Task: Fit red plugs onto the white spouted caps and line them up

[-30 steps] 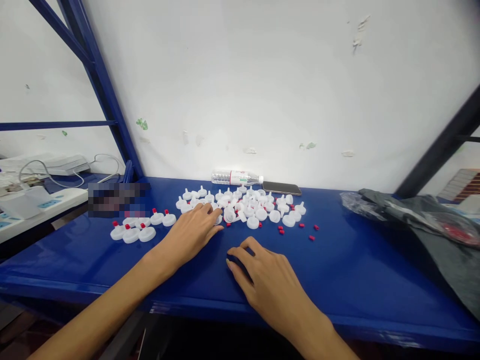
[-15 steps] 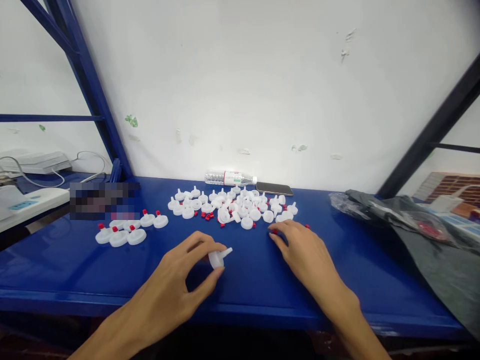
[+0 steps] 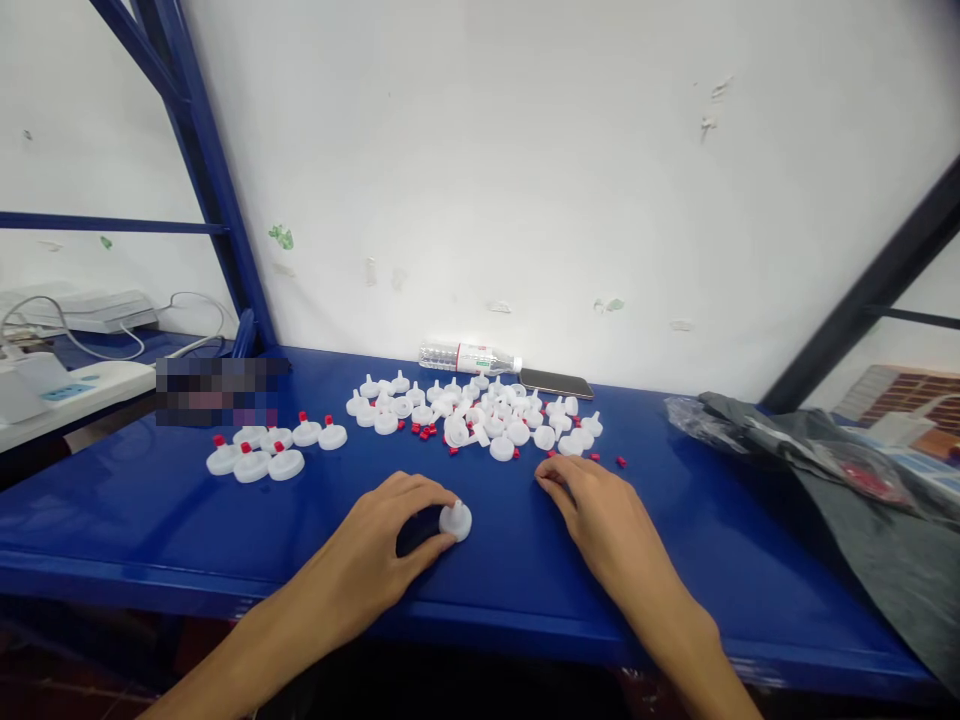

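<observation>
My left hand [image 3: 394, 535] grips a white spouted bottle cap [image 3: 456, 522] between thumb and fingers. Its spout points up, and its round base is at or just above the blue table [image 3: 495, 560]. To the right, my right hand [image 3: 611, 515] is closed in a pinch low over the table; whatever is between its fingertips is hidden. Just beyond it lie small red tip caps [image 3: 621, 462] and a heap of white spouted caps [image 3: 517, 432]. More red tip caps [image 3: 424, 432] are scattered along the heap's front. At left stands a group of white caps with red tips [image 3: 286, 463].
A clear plastic bottle [image 3: 472, 358] lies behind the heap beside a dark phone [image 3: 556, 383]. A grey plastic bag [image 3: 817, 480] covers the table's right side. Far left is a white power strip [image 3: 97, 385]. Blue metal posts [image 3: 217, 180] rise at the left.
My left hand has turned the white spouted cap from tilted to upright and lowered it toward the table. The fingers of my right hand have closed together near the red tip caps.
</observation>
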A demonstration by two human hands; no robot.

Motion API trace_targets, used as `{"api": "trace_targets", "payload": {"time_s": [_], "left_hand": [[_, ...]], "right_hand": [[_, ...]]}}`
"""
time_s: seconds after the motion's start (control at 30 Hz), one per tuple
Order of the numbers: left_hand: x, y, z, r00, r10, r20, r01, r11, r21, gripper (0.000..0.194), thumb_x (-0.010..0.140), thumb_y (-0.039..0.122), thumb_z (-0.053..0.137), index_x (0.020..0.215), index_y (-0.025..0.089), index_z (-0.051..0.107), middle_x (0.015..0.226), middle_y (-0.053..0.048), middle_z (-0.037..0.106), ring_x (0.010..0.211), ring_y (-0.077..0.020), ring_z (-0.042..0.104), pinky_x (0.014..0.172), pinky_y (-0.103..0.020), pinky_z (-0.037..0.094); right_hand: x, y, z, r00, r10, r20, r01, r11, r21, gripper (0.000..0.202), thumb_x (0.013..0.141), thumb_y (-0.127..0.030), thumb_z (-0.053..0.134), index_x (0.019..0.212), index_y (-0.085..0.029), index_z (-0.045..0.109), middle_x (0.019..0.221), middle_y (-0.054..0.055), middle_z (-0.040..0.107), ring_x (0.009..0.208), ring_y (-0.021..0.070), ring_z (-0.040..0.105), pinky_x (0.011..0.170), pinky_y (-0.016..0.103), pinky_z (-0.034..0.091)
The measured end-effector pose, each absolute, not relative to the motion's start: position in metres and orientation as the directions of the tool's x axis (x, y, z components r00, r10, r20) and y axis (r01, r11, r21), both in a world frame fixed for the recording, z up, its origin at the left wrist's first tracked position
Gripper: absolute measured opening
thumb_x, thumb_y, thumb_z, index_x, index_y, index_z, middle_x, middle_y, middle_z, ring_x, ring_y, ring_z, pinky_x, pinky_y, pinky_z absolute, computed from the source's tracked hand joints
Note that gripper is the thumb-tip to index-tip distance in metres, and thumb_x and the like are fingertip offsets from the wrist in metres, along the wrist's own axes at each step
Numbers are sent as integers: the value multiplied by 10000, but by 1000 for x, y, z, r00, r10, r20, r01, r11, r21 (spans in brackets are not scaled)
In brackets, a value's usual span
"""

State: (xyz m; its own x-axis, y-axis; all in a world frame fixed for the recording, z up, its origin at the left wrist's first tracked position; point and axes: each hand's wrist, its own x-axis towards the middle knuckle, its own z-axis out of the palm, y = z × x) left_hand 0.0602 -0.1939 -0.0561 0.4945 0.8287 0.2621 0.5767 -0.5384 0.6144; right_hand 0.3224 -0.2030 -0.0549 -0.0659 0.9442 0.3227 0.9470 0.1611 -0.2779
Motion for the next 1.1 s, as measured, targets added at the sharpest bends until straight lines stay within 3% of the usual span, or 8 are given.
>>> {"api": "trace_targets", "payload": {"time_s": [0.13, 0.27, 0.4, 0.67, 0.77, 0.87, 0.97, 1.1], "left_hand": [[59, -193, -58, 452, 864, 222, 585, -475, 657, 408, 901, 270, 696, 1295, 358, 630, 1098, 35, 738, 1038, -208, 654, 981, -388, 486], [58, -193, -59, 462, 869, 176, 544, -434, 718, 563, 887, 254, 712, 1394, 414, 527, 1141, 76, 741, 1096, -198, 646, 1052, -408, 445], [59, -192, -59, 467, 869, 167, 521, -422, 742, 601, 874, 249, 727, 1411, 413, 513, 1170, 68, 744, 1140, -207, 654, 1080, -424, 435], [58, -194, -58, 476, 845, 244, 504, -489, 711, 607, 861, 214, 752, 1401, 383, 532, 1125, 52, 759, 1076, -197, 688, 1016, -390, 509], [59, -201, -55, 456, 771, 444, 459, -631, 625, 485, 911, 192, 687, 1358, 339, 571, 1204, 10, 716, 1020, -167, 683, 925, -322, 552], [63, -207, -55, 429, 633, 645, 395, -773, 496, 305, 972, 140, 583, 1235, 280, 650, 1205, -27, 675, 1010, -137, 676, 883, -261, 552], [66, -206, -58, 456, 599, 658, 400, -799, 450, 209, 989, 130, 576, 1108, 242, 707, 1041, -16, 691, 910, -111, 691, 815, -211, 542], [59, -196, -56, 447, 663, 601, 500, -742, 446, 158, 981, 160, 573, 959, 202, 724, 943, -13, 730, 832, -122, 703, 764, -217, 530]], "right_hand": [[314, -207, -56, -117, 921, 373, 820, 301, -486, 155, 1017, -230, 564, 1082, -245, 704, 1034, 22, 770, 906, 221, 732, 795, 322, 521], [296, -214, -51, -144, 874, 465, 628, 443, -640, 201, 1000, -252, 604, 1146, -283, 740, 1060, -3, 776, 904, 180, 734, 829, 279, 540], [273, -218, -46, -163, 848, 504, 501, 511, -699, 141, 947, -223, 689, 1029, -279, 789, 991, -28, 793, 846, 150, 737, 787, 231, 544], [261, -220, -54, -218, 854, 472, 501, 513, -697, 161, 933, -168, 694, 998, -268, 802, 974, -37, 808, 847, 150, 754, 784, 229, 541], [261, -222, -54, -209, 891, 404, 488, 453, -746, 185, 927, -163, 687, 1040, -282, 774, 943, -45, 806, 831, 153, 755, 792, 242, 545], [259, -222, -53, -157, 935, 319, 454, 355, -817, 438, 917, -146, 678, 1318, -307, 605, 942, -56, 801, 852, 154, 759, 831, 263, 548], [257, -223, -54, -144, 948, 285, 444, 319, -837, 601, 912, -172, 684, 1435, -349, 448, 962, -65, 797, 868, 159, 756, 862, 289, 545], [264, -224, -54, -188, 934, 305, 470, 358, -807, 621, 879, -208, 733, 1420, -380, 482, 1021, -60, 785, 920, 165, 741, 894, 298, 553]]}}
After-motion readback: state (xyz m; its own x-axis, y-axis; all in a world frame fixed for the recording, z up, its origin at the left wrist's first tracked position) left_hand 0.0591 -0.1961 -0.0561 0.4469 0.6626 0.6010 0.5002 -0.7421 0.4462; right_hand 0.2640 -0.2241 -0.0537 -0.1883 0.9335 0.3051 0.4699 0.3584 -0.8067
